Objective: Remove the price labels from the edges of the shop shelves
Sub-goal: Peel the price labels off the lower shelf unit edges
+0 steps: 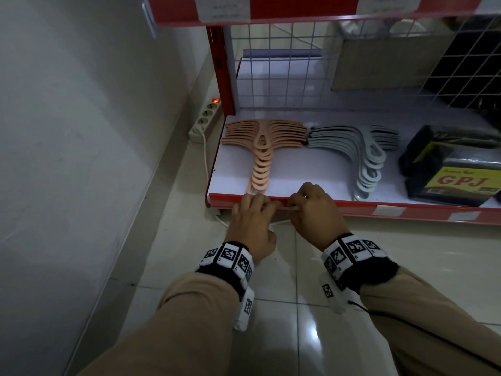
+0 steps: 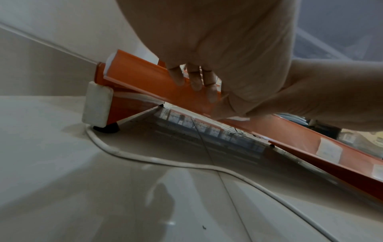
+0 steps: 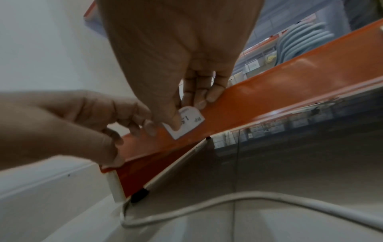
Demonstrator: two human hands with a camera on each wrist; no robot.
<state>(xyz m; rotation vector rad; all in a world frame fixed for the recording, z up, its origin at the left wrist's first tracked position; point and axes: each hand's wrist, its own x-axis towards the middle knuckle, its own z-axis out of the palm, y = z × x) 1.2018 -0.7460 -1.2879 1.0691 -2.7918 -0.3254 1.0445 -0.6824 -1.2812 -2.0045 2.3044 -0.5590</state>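
The bottom shelf's red edge strip [image 1: 352, 210] runs along the front. Near its left end, my right hand [image 3: 186, 113] pinches a white price label [image 3: 191, 126] printed "Rp" between thumb and fingers; the label is tilted against the strip. My left hand [image 3: 128, 135] grips the strip just left of it, fingers curled over the top and thumb at the lower edge. In the head view both hands [image 1: 267, 206] [image 1: 294, 206] meet at the strip and hide the label. Two more labels [image 1: 389, 210] [image 1: 463, 215] sit in the strip further right.
Peach hangers [image 1: 260, 147], grey hangers [image 1: 363, 156] and a black GPJ pack [image 1: 455, 169] lie on the shelf. A power strip [image 1: 204, 118] stands by the wall; its white cable [image 2: 145, 158] trails over the tiled floor under my hands. An upper shelf's edge [image 1: 298, 12] carries labels.
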